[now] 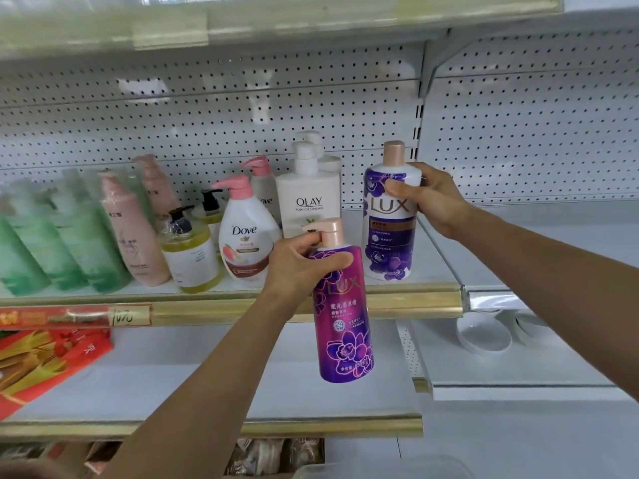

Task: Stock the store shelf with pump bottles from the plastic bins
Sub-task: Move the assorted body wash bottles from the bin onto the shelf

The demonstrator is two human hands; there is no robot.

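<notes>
Left hand (297, 262) wrapped around the shoulder of a magenta-purple Lux pump bottle (344, 316), thumb across its front and forefinger by the peach pump neck; the bottle hangs upright in front of the gold-edged shelf lip (397, 302), not resting on anything. Right hand (428, 198) closed on the upper part of a white-and-violet Lux bottle (389, 223), which stands on the white metal shelf at the right end of the row. To its left stand two white Olay bottles (309, 198), Dove bottles (247, 233) with pink pumps, yellow-filled clear bottles (192, 257), pink and green bottles. Perforated panel (207, 115) behind; glossy plastic throughout
</notes>
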